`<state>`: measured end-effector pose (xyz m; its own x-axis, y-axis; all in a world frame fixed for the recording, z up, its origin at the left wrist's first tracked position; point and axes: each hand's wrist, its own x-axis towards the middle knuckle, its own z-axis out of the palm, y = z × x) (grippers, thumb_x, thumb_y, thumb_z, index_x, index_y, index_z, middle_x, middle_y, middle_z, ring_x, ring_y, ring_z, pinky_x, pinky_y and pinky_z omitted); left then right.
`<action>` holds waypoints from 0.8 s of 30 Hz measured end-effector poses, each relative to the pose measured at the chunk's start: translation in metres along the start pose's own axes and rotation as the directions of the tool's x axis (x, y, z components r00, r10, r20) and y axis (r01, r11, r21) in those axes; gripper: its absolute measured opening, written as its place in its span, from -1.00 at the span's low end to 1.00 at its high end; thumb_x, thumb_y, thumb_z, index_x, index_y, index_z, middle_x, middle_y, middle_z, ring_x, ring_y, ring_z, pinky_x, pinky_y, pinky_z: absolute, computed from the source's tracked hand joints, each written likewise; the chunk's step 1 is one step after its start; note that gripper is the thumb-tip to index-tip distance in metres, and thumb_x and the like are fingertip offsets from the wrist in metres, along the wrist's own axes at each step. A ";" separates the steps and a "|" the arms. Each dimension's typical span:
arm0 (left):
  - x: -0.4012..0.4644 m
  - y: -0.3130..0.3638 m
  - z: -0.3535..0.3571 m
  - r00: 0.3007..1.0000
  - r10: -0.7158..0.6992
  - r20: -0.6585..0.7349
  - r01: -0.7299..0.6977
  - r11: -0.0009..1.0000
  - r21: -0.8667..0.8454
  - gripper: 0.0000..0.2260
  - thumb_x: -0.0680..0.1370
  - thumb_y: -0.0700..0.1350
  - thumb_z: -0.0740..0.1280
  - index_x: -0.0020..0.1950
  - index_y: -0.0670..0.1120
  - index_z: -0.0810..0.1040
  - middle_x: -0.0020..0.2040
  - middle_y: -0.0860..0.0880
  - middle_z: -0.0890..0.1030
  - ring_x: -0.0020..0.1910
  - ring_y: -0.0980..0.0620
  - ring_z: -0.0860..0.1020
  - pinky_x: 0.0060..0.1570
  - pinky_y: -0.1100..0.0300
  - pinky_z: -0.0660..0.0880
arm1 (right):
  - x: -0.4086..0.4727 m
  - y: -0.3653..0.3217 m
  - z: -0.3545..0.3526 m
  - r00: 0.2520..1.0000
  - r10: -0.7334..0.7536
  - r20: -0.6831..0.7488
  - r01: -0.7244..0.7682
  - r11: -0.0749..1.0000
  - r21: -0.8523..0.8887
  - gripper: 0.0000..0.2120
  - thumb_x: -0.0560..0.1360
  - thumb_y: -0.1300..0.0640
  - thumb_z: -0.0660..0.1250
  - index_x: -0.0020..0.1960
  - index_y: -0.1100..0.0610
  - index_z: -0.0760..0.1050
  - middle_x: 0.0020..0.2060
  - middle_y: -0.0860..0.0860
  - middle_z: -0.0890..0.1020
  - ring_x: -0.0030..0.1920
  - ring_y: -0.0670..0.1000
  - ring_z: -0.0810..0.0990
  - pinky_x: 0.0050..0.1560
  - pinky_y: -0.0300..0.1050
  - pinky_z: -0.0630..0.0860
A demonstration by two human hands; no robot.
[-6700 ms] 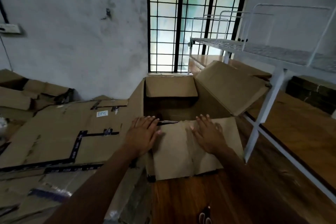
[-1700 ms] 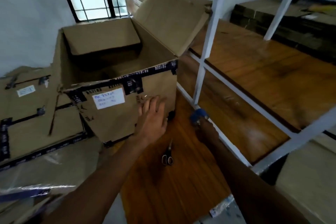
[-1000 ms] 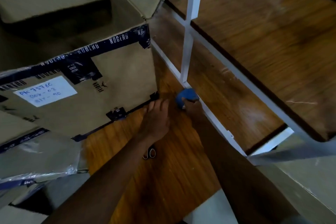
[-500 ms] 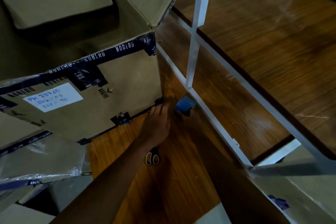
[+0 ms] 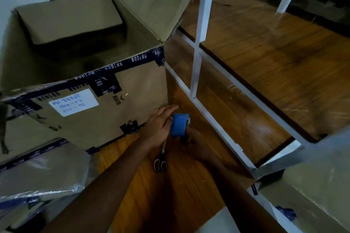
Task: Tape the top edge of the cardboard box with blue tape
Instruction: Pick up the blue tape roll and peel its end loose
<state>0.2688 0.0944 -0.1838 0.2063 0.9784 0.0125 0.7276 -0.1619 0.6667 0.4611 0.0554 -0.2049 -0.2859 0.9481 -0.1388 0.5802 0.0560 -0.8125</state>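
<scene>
A large open cardboard box [image 5: 136, 89] stands on the wooden platform, its flaps up and dark printed tape along its near top edge. A white label sits on its front face. Low at the box's right front corner, a roll of blue tape [image 5: 179, 124] is held upright between both hands. My right hand [image 5: 191, 136] grips the roll from below and behind. My left hand [image 5: 161, 126] lies against the roll's left side with its fingers stretched forward, touching it.
Scissors [image 5: 160, 162] lie on the wood just under my hands. A white metal bed frame [image 5: 196, 66] stands close on the right over wooden boards. Flattened cartons wrapped in plastic [image 5: 41, 172] lie at the left. A barred window is behind the box.
My right hand has lifted the blue roll off the platform beside the frame rail and brought it toward me. My left hand moved from the box's lower corner onto the roll.
</scene>
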 end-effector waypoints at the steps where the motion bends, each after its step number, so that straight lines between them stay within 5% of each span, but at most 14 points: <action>1: -0.002 0.002 -0.004 1.000 0.012 0.018 -0.012 1.000 -0.001 -0.54 0.68 0.12 0.03 0.59 0.23 0.35 0.58 0.13 0.37 0.53 0.08 0.33 0.52 -0.11 0.35 | -0.007 -0.006 -0.002 0.999 0.032 0.000 -0.032 0.999 -0.030 -0.65 0.62 0.25 0.33 0.39 0.11 0.47 0.19 -0.12 0.58 0.11 -0.20 0.58 0.17 -0.34 0.54; 4: -0.010 0.007 -0.013 0.997 0.017 0.081 -0.016 1.000 -0.013 -0.47 0.62 0.23 -0.04 0.52 0.21 0.46 0.54 0.15 0.43 0.49 0.14 0.35 0.50 -0.08 0.38 | -0.029 -0.019 0.000 1.000 0.010 0.011 -0.009 0.997 -0.077 -0.64 0.65 0.26 0.29 0.43 0.07 0.42 0.17 -0.20 0.46 0.13 -0.28 0.43 0.02 -0.62 0.36; 7: -0.025 0.019 -0.021 0.994 0.029 0.107 -0.029 1.000 0.004 -0.48 0.62 0.18 -0.02 0.48 0.15 0.52 0.46 0.09 0.50 0.37 0.16 0.40 0.43 0.01 0.42 | -0.047 -0.028 0.006 0.999 -0.033 -0.039 0.028 0.993 -0.117 -0.66 0.65 0.21 0.31 0.40 0.04 0.45 0.22 -0.16 0.52 0.18 -0.27 0.44 0.16 -0.49 0.43; 13: -0.050 0.041 -0.037 0.984 0.173 0.034 -0.174 0.984 0.023 -0.58 0.67 0.04 0.11 0.48 0.09 0.54 0.40 0.08 0.55 0.33 0.17 0.39 0.40 0.06 0.39 | -0.071 -0.044 0.010 0.988 -0.068 -0.141 0.057 0.995 -0.080 -0.75 0.63 0.16 0.35 0.27 -0.07 0.49 0.15 -0.17 0.60 0.07 -0.35 0.57 0.07 -0.32 0.50; 18: -0.068 0.061 -0.053 0.953 0.298 -0.056 -0.290 0.950 0.117 -0.64 0.72 -0.09 0.23 0.53 0.07 0.50 0.44 0.08 0.52 0.37 0.15 0.35 0.29 0.25 0.25 | -0.087 -0.062 0.001 0.969 -0.140 -0.203 0.105 0.979 -0.176 -0.71 0.61 0.29 0.35 0.30 0.11 0.54 0.08 -0.20 0.52 0.01 -0.55 0.46 0.02 -0.55 0.42; 24: -0.082 0.069 -0.068 0.897 0.423 -0.129 -0.395 0.898 0.194 -0.62 0.69 -0.03 0.26 0.51 0.04 0.52 0.40 0.06 0.53 0.35 0.11 0.40 0.35 0.11 0.38 | -0.092 -0.079 -0.007 0.942 -0.230 -0.245 0.184 0.963 -0.196 -0.72 0.61 0.26 0.37 0.29 0.08 0.57 0.17 -0.08 0.65 0.05 -0.32 0.58 0.01 -0.47 0.49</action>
<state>0.2577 0.0113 -0.0875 0.4085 0.8256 0.3891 0.6988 -0.5572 0.4486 0.4467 -0.0335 -0.1236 -0.2154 0.9569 0.1947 0.6560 0.2895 -0.6970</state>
